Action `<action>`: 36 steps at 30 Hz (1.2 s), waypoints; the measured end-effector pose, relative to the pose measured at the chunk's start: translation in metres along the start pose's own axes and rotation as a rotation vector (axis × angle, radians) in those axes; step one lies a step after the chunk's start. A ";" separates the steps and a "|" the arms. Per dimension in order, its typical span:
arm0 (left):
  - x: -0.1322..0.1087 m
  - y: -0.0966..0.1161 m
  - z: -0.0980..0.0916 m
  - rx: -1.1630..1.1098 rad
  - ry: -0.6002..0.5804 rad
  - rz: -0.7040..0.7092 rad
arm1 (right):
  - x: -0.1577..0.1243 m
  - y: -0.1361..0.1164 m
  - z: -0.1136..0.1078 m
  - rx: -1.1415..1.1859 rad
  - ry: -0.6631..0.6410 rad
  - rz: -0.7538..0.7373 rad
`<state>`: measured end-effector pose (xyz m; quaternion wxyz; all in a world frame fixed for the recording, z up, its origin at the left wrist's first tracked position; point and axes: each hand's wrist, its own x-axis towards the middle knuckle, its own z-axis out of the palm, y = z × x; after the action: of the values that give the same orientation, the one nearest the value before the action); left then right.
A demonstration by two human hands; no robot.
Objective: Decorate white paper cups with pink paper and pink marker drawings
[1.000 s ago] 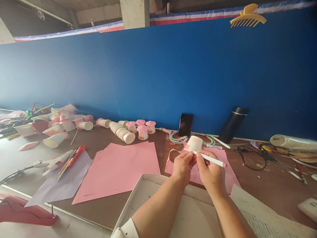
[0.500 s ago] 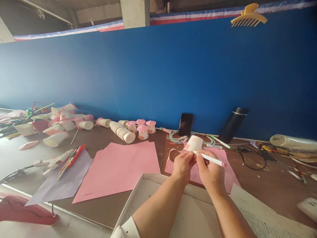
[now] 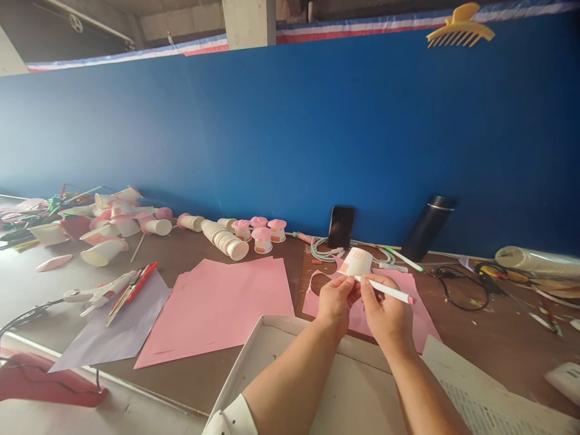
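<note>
In the head view, a white paper cup [image 3: 361,261] is upside down, with a pinkish window and a door-like patch drawn on its side. My left hand [image 3: 336,300] is closed on the cup's rim at its near side. My right hand [image 3: 388,311] grips a white marker [image 3: 390,291] with a pink end pointing right; the marker's other end is at the cup's lower edge. Whether its tip touches the cup I cannot tell. Beneath both hands lies cut pink paper [image 3: 419,302], with a curved cut-out left of the cup.
Several small pink-topped cups [image 3: 261,241] stand at the back, beside a stack of paper cups [image 3: 226,240]. Pink sheets [image 3: 222,308], a red utility knife [image 3: 136,287] and a glue gun [image 3: 102,291] lie left. A phone [image 3: 341,226] and black bottle [image 3: 428,229] lean against the blue partition.
The whole view has shifted very slightly. Both hands keep the same hold on the cup and the marker, with no clear movement between them.
</note>
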<state>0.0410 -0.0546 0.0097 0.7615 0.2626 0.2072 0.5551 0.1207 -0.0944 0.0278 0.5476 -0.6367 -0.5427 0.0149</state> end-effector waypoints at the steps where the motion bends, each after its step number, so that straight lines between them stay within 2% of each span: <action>1: 0.000 0.000 0.000 0.000 -0.001 0.000 | 0.000 0.000 0.000 0.001 -0.003 0.003; 13: -0.001 0.000 0.001 0.004 -0.018 0.009 | -0.001 -0.002 0.000 -0.003 0.003 0.019; 20: 0.000 0.000 0.000 -0.018 0.001 -0.006 | -0.001 0.000 0.001 -0.014 0.023 -0.008; 28: -0.002 0.002 0.001 -0.064 0.068 -0.055 | -0.001 -0.002 0.001 -0.020 0.028 0.042; 36: -0.002 0.002 0.001 -0.084 0.069 -0.068 | -0.001 -0.001 0.000 -0.018 0.023 0.033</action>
<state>0.0392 -0.0560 0.0119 0.7827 0.2039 0.2190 0.5457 0.1196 -0.0951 0.0283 0.5479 -0.6506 -0.5258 0.0117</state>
